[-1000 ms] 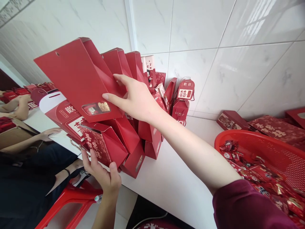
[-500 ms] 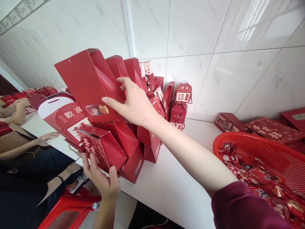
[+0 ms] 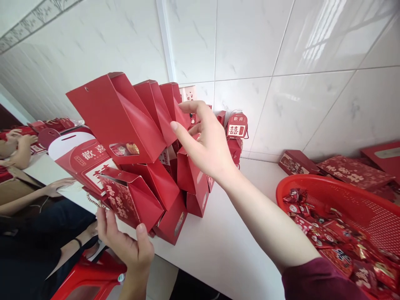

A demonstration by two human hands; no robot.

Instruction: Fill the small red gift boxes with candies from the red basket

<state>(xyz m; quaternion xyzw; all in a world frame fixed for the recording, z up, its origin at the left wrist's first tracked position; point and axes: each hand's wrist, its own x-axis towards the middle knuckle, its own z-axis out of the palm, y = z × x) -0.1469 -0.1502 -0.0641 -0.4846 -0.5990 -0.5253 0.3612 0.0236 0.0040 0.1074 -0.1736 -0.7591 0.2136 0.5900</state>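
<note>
Stacked red gift boxes lean together on the white table, with a large plain red box (image 3: 115,116) on top showing wrapped sweets through its small window. My right hand (image 3: 209,141) hovers before the stack, thumb and fingers apart, holding nothing. Behind it stand more red boxes, partly hidden by the hand. My left hand (image 3: 125,241), fingers spread, is at the lower front of the stack, by a patterned red box (image 3: 131,196) with gold characters; whether the fingertips touch it I cannot tell. Left of these is a box with a white handle flap (image 3: 75,143).
A red plastic basket (image 3: 337,181) of wrapped sweets stands at right, with flat red boxes (image 3: 353,168) behind it. Small double-happiness boxes (image 3: 236,125) are stacked by the tiled wall. Other people's arms (image 3: 31,196) and a red stool (image 3: 90,275) are at left.
My right hand has come away from the large top box and moved right, its fingers parting. My left hand has shifted slightly down and left. The large box stays on the stack.
</note>
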